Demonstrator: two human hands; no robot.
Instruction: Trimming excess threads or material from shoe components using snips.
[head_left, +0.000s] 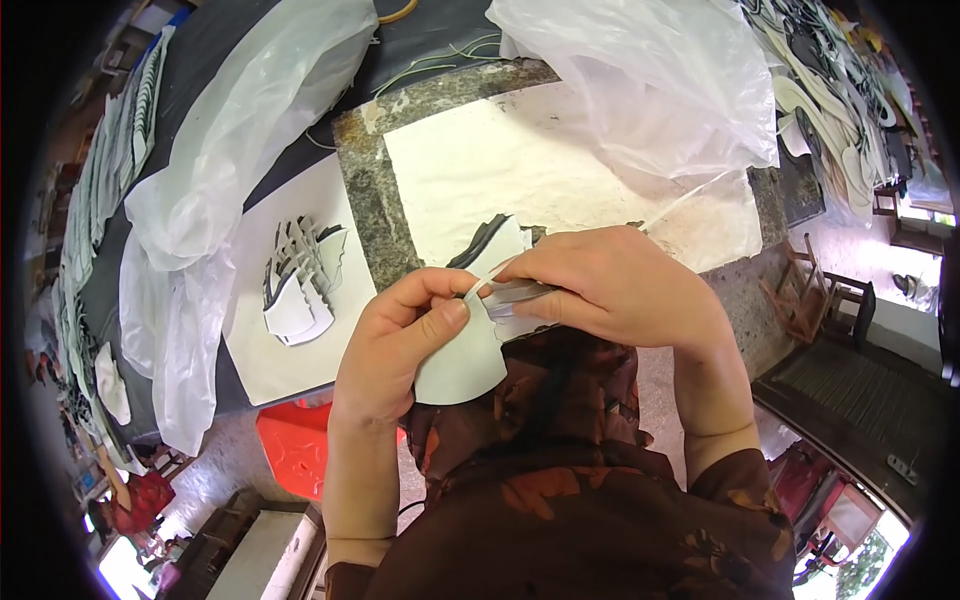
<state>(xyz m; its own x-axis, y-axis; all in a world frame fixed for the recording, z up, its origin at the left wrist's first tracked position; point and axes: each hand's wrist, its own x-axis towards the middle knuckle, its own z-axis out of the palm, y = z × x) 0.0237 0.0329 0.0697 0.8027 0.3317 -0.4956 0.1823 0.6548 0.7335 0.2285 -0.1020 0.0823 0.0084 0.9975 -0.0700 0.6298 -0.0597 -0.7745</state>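
My left hand [415,325] is closed, thumb and fingers pinching the upper edge of a pale, curved flat piece [462,365] that hangs over my lap. My right hand [590,280] meets it at that edge, its fingers closed round a slim grey, metal-looking tool [520,293]. The tool's exact kind is hidden by the fingers. Just beyond my hands, a small stack of dark-edged white pieces [490,243] lies on the table's near side, partly covered by my fingers. To the left, several similar white pieces with dark edges [297,305] sit fanned out on a white sheet [262,365].
A large pale sheet [450,160] covers a stained stone slab [375,215]. Crumpled clear plastic [200,200] drapes the left side, and more plastic [660,90] lies at the far right. Cut strips [830,120] pile up beyond it. Below the table edge is a red stool [290,450].
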